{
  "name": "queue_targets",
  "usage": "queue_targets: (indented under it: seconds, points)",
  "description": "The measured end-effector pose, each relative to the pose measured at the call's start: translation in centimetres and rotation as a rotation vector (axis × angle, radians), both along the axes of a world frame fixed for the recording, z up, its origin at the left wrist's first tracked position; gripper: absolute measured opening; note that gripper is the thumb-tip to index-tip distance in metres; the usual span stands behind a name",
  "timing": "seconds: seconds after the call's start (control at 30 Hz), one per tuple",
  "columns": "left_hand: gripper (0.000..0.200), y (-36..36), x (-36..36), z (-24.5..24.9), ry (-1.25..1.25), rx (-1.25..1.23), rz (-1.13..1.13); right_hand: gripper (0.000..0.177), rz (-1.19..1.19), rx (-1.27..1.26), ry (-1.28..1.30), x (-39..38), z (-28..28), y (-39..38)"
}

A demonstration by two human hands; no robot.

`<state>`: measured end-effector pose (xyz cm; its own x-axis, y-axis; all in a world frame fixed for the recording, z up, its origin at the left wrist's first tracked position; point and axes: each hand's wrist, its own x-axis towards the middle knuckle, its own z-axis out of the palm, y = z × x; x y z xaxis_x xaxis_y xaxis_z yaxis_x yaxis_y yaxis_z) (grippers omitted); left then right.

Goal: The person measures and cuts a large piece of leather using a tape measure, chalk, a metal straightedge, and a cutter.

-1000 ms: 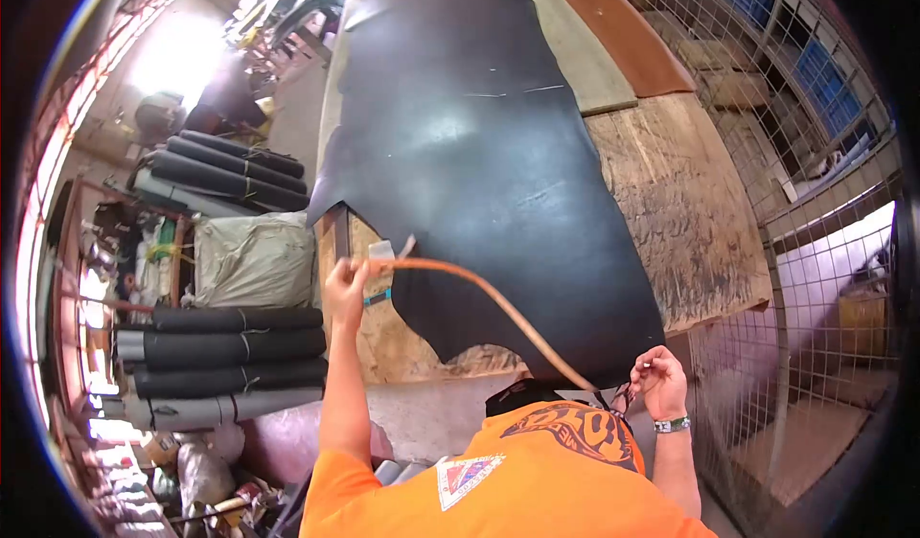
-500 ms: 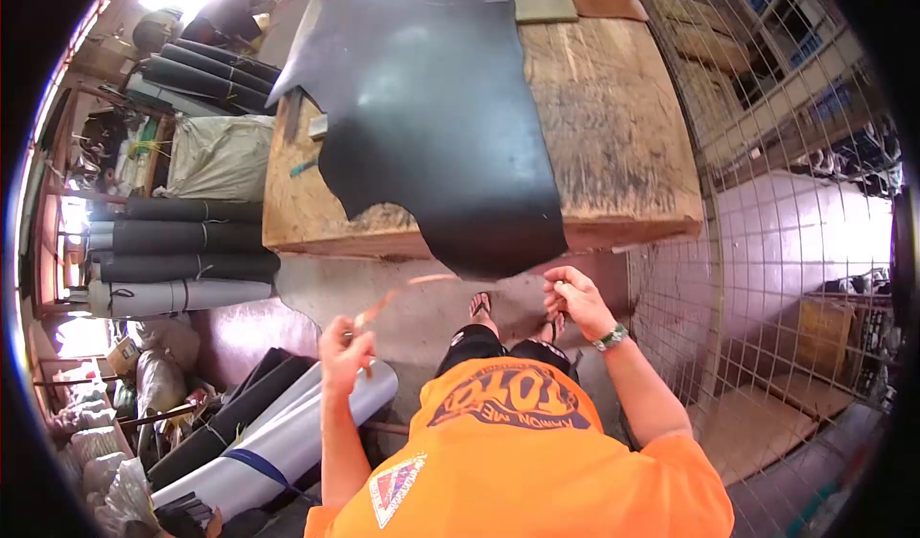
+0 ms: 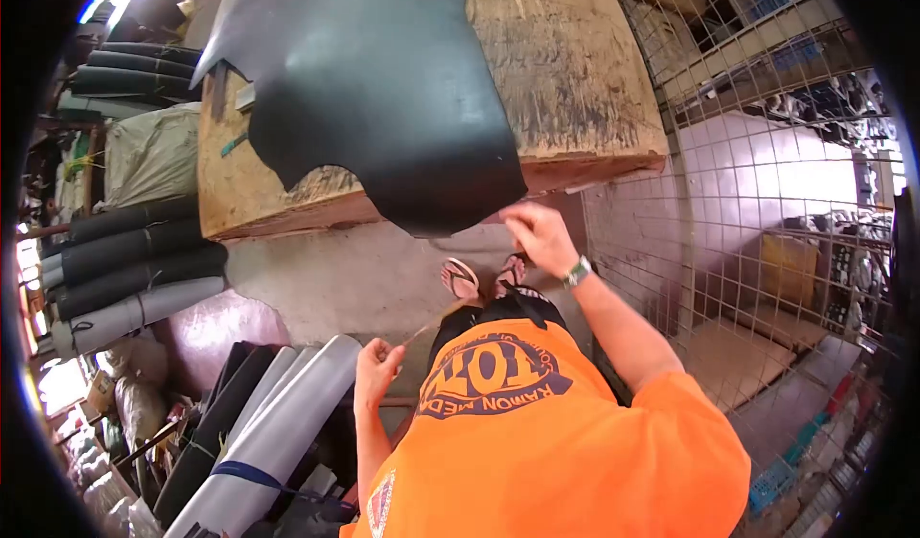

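Observation:
A large black leather hide (image 3: 383, 97) lies over the wooden table, its rounded lower end hanging past the near edge. My right hand (image 3: 540, 236) is closed at the hide's lower right corner, fingertips pinched together. Whether they touch the hide or hold something thin is hard to make out. Lower and to the left, my left hand (image 3: 379, 370) is closed on a thin tan strip (image 3: 418, 334). One end of the strip points up and right over the dark shorts, where it becomes hard to follow.
The wooden table (image 3: 575, 68) carries a teal-handled tool (image 3: 233, 144) beside the hide. Dark rolls (image 3: 134, 241) are stacked at left; a grey-white roll (image 3: 278, 433) tied with a blue band leans below. A wire mesh fence (image 3: 709, 212) runs along the right.
My view has shifted, moving the table up and left in the picture. My left hand has dropped lower with the strip, and my right hand has come up to the hide's corner.

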<state>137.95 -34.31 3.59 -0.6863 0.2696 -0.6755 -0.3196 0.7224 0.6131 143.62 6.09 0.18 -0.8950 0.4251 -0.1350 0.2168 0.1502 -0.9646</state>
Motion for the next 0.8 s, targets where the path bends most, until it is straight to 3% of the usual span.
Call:
queue_targets:
  seconds: [0.07,0.13,0.23,0.43,0.63,0.67,0.7,0.73,0.8]
  points:
    - [0.026,-3.3,0.6,-5.1,0.025,-0.065,0.006,0.017,-0.103,0.094,0.081,-3.2,1.6,1.8]
    - [0.026,-8.0,2.4,-10.9,-0.105,-0.085,0.137,0.013,-0.045,0.250,0.045,-5.9,1.5,4.3]
    - [0.029,-13.6,7.8,-14.0,-0.187,-0.225,0.441,0.009,0.087,0.572,0.155,-9.0,-1.2,7.8]
    - [0.038,-10.6,19.8,-8.9,-0.392,-0.233,0.957,0.006,0.249,0.752,0.172,-11.2,-2.1,9.5]
    - [0.027,0.9,26.4,-9.2,-0.527,-0.213,0.967,0.005,0.349,0.797,0.258,-13.6,-3.3,10.4]
    - [0.026,-1.8,33.4,-17.0,-0.424,-0.067,0.907,0.005,0.355,0.796,0.264,-14.0,-3.3,10.4]
    - [0.028,-3.0,36.1,-20.0,-0.178,-0.172,0.161,0.005,0.354,0.796,0.260,-14.8,-3.2,10.3]
    - [0.033,-2.7,36.7,-20.8,0.296,-0.369,-0.436,0.005,0.361,0.801,0.271,-16.0,-3.3,10.3]
    - [0.033,-0.6,36.5,-16.6,-0.286,-0.231,0.472,0.004,0.370,0.810,0.291,-18.1,-3.6,10.1]
